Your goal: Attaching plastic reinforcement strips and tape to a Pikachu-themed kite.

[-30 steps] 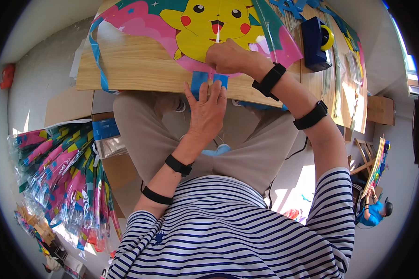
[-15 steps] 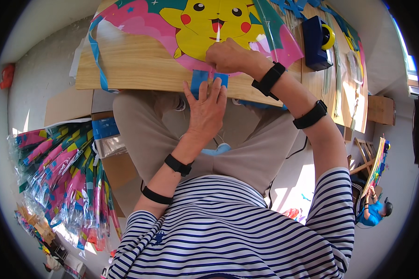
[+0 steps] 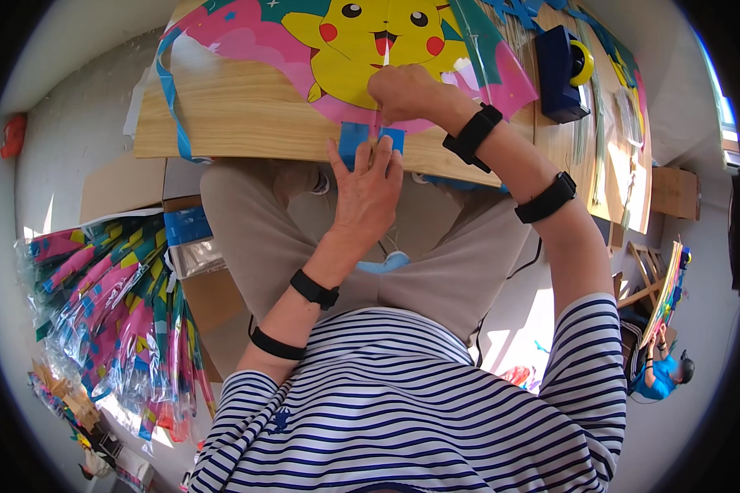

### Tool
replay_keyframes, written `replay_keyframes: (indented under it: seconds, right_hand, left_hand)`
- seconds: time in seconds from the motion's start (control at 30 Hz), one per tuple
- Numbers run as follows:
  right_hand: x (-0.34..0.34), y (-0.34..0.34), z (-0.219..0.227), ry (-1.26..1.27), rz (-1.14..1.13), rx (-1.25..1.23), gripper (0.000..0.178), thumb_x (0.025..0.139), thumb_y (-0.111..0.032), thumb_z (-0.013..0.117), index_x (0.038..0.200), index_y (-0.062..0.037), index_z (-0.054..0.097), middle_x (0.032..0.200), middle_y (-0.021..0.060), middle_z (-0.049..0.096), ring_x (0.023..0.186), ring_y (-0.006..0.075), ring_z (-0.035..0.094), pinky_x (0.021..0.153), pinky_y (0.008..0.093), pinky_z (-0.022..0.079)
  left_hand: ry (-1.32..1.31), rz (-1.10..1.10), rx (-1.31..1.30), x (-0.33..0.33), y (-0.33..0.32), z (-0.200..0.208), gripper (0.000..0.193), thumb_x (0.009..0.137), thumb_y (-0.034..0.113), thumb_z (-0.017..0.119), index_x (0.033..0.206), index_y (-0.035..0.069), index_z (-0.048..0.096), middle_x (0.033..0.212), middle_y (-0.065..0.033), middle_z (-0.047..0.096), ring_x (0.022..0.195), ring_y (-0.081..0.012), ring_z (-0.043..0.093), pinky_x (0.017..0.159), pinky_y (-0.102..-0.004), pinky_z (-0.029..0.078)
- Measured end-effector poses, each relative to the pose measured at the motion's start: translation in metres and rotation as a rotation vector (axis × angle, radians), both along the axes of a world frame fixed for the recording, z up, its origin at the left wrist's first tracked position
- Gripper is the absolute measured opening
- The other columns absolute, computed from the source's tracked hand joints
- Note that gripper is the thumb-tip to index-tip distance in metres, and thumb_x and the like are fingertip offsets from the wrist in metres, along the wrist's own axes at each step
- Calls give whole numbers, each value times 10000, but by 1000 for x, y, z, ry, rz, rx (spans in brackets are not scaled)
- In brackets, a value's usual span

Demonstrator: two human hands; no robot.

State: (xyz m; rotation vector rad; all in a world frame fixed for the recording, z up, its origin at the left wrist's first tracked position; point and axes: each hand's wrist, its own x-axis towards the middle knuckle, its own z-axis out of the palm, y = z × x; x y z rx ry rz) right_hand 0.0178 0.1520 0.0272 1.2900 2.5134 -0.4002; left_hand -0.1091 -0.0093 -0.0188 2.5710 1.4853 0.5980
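A kite-like printed sheet (image 3: 259, 56), pink and green with a yellow cartoon figure, lies on the wooden table in front of me. Two blue tabs (image 3: 353, 141) meet its lower tip near the table's front edge. My left hand (image 3: 366, 193) has its fingers stretched out and apart, with the fingertips resting on those tabs. Just above it, my right hand (image 3: 407, 94) is closed in a fist over the lower part of the yellow figure. Whatever the right fingers grip is hidden beneath them.
A dark blue tape dispenser (image 3: 561, 78) with a yellow core stands to the right, beside thin rods (image 3: 600, 164). A blue ribbon (image 3: 171, 99) hangs over the table's left side. Plastic-wrapped folded prints (image 3: 111, 312) and a cardboard box (image 3: 123, 187) sit at left. Another person (image 3: 662, 374) works far right.
My right fist has shifted very slightly to the right along the sheet. The left hand stays at the blue tabs, almost unmoved.
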Motion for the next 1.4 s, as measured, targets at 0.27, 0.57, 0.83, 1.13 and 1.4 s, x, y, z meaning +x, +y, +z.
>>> replay_keyframes:
  seconds: [0.27,0.57,0.83,1.13,1.4]
  right_hand:
    - [6,0,2,55,-114,74,243,683,-212,804,871,-66,749,870,123,715,866,333,702,715,431,555]
    - [20,-23,-2,386,-216,54,212,694,-163,784,775,-31,640,775,130,677,764,338,667,641,425,506]
    - [14,-17,-26,268,-479,139,180,709,-186,724,862,-90,725,857,131,725,820,351,701,685,453,547]
    - [19,-34,-27,343,-630,-2,307,653,-267,856,864,-83,730,883,130,733,860,343,710,706,440,556]
    - [19,-39,-34,391,-654,75,251,682,-260,854,803,-84,722,819,115,730,807,313,709,694,429,541]
  left_hand:
    - [-13,-7,-20,0,0,-1,456,783,78,643,1229,-17,625,1359,-141,477,1223,-332,472,1070,-787,197]
    - [12,3,-15,0,-1,0,469,770,78,656,1230,-9,629,1361,-138,490,1241,-334,462,1072,-777,209]
    - [46,6,-23,0,-1,-2,474,767,103,668,1232,19,637,1370,-129,499,1249,-341,463,1076,-766,210]
    - [32,16,2,2,-4,-3,469,774,107,657,1237,33,637,1369,-126,506,1250,-353,459,1084,-778,181]
    - [47,14,28,1,-10,-6,521,769,87,651,1285,28,610,1368,-104,523,1260,-343,463,1092,-783,147]
